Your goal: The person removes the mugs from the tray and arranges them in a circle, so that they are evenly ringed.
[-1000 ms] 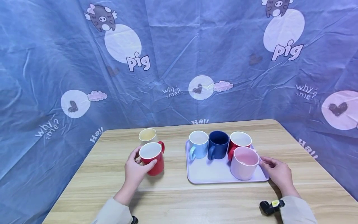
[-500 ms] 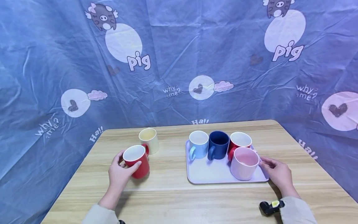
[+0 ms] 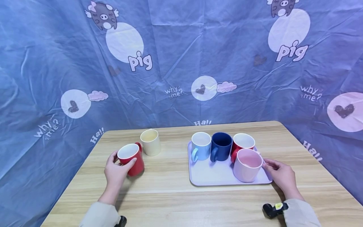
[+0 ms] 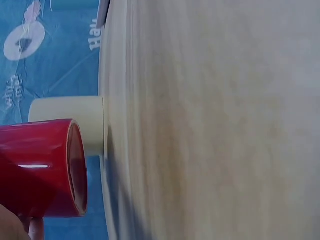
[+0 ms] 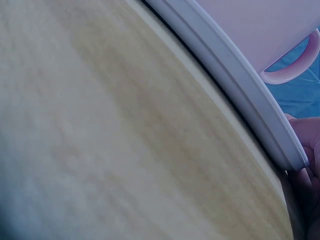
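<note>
In the head view my left hand (image 3: 115, 171) grips a red mug (image 3: 136, 165) with a white inside, thumb across its near side. The mug tilts slightly, and the left wrist view shows its base (image 4: 77, 167) raised off the table. Just behind it a cream mug (image 3: 152, 146) stands upright. At the right, my right hand (image 3: 282, 176) pinches the edge of a lilac tray (image 3: 212, 178); the right wrist view has the fingers (image 5: 306, 131) at the tray's rim (image 5: 235, 80). Beside that hand, a pink mug (image 3: 246, 170) stands on the tray.
Along the tray's back stand a light blue mug (image 3: 202, 148), a navy mug (image 3: 222, 146) and another red mug (image 3: 243, 142), partly hidden by the pink one. A blue printed cloth (image 3: 175, 63) hangs behind the wooden table (image 3: 181, 205).
My left hand has carried the red mug leftward, away from in front of the cream mug, which now shows fully. My right hand and the tray have stayed in place.
</note>
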`<state>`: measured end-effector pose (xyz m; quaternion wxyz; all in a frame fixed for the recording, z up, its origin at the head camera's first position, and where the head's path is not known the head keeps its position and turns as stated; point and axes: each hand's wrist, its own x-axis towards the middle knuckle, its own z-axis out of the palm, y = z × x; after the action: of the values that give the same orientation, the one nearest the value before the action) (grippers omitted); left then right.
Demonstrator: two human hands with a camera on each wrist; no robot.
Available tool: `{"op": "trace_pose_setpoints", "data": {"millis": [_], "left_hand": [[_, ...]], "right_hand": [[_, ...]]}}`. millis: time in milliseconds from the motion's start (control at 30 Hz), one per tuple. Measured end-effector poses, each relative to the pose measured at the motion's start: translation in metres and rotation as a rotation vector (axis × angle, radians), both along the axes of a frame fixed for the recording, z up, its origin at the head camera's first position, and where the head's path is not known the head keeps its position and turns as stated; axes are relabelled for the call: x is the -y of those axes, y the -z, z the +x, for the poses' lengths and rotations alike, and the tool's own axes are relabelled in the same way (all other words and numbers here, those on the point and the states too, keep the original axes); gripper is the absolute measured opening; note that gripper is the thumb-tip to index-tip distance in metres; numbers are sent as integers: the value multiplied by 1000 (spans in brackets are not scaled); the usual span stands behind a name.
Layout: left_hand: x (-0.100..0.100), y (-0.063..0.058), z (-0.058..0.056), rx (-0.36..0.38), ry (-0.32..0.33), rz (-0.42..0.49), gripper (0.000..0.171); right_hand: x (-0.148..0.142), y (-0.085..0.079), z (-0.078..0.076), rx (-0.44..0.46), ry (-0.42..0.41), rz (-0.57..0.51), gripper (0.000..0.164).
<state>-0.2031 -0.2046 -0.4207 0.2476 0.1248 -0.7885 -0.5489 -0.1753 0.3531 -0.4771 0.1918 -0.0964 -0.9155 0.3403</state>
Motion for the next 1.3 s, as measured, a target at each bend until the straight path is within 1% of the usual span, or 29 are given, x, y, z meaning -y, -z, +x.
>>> {"op": "trace_pose_setpoints", "data": {"millis": [67, 433, 600, 733, 967, 1200, 1300], "left_hand": [[0, 1, -4, 6, -22, -1, 75], [-4, -2, -30, -37, -123, 52, 75], [-9, 2, -42, -55, -175, 70, 76], [-12, 4, -50, -59, -210, 92, 77], [-15, 8, -57, -74, -248, 111, 78], [-19, 14, -60, -55, -282, 109, 79], [-21, 17, -62, -47, -284, 101, 79]], "right_hand": [[0, 1, 0, 1, 1, -3, 37], [0, 0, -1, 8, 3, -11, 38], [0, 0, -1, 6, 3, -6, 38], [0, 1, -1, 1, 3, 0, 37], [1, 0, -1, -1, 5, -6, 37], [1, 1, -2, 3, 10, -9, 37], [1, 2, -2, 9, 12, -11, 38]]}}
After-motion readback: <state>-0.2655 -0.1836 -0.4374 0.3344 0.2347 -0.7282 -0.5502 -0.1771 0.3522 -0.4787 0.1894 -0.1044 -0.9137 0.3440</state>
